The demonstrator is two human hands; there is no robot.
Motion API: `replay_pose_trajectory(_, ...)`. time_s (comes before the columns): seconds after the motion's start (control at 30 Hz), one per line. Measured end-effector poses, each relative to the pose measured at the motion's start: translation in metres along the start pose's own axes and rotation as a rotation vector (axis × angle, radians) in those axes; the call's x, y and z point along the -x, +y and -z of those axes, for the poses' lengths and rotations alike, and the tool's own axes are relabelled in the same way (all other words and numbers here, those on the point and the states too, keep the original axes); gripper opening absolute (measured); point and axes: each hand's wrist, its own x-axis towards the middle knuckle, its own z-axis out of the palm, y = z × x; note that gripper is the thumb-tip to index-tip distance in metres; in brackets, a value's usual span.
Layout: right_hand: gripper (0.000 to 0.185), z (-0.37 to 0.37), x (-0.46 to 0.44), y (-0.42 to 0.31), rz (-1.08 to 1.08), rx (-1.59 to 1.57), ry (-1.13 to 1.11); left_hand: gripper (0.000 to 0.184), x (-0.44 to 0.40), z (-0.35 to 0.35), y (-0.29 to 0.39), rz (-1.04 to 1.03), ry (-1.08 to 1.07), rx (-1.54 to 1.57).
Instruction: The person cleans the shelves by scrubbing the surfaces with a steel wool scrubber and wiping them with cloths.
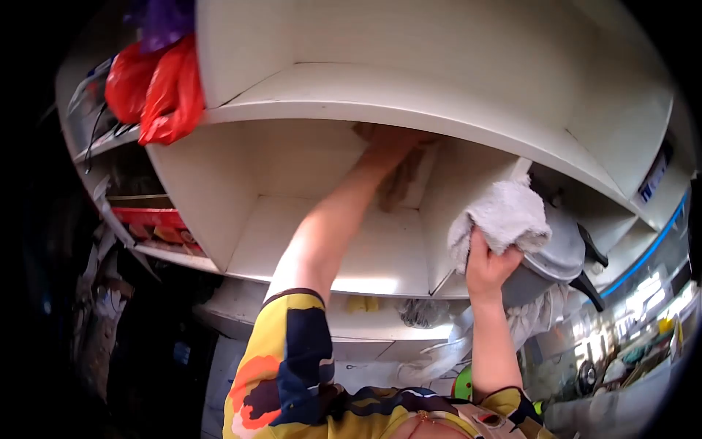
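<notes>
My left hand (401,139) reaches deep into the middle compartment (292,157) of a white shelf unit, high up near its back and right inner wall. It holds a brown cloth (398,183) that hangs down below the hand; the shelf edge above partly hides the fingers. Beside the compartment's right divider, my right hand (491,267) is closed on a bunched whitish cloth (508,216). That cloth is in front of a metal pot (559,245) with black handles.
Red plastic bags (172,91) hang at the upper left, over a side compartment with a red box (150,218). The long curved shelf edge (336,111) crosses above my left hand. A lower ledge (270,316) holds a clear plastic bag (424,312).
</notes>
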Motion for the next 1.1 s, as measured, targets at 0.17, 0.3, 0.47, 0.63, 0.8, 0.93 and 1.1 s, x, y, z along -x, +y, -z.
replay_pose_trajectory(0.17, 0.026, -0.004, -0.014, -0.010, 0.070, 0.181, 0.065, 0.034, -0.009, 0.030, -0.126, -0.064, 0.076, -0.207)
replay_pose_trajectory(0.3, 0.027, -0.009, -0.008, -0.004, 0.031, 0.056, 0.102, 0.046, 0.013, 0.099, -0.158, -0.302, 0.128, -0.803)
replay_pose_trajectory(0.47, 0.033, -0.005, -0.012, -0.006, 0.028, 0.002, 0.115, 0.055, 0.035, 0.182, -0.168, -0.219, 0.403, -0.796)
replay_pose_trajectory(0.63, 0.049, -0.010, 0.008, 0.010, -0.052, -0.235, -0.039, 0.051, 0.033, 0.188, -0.223, -0.199, 0.596, -0.790)
replay_pose_trajectory(0.8, 0.061, -0.012, 0.006, 0.014, 0.090, -0.209, -0.071, 0.042, 0.000, 0.179, -0.274, -0.201, 0.606, -0.503)
replay_pose_trajectory(0.93, 0.043, -0.010, -0.004, 0.006, 0.029, -0.192, 0.076, 0.053, -0.003, 0.083, -0.174, -0.245, 0.551, -0.356)
replay_pose_trajectory(1.1, 0.042, -0.014, 0.009, 0.007, -0.107, -0.277, 0.007, 0.070, 0.000, -0.024, -0.048, -0.347, 0.517, -0.235)
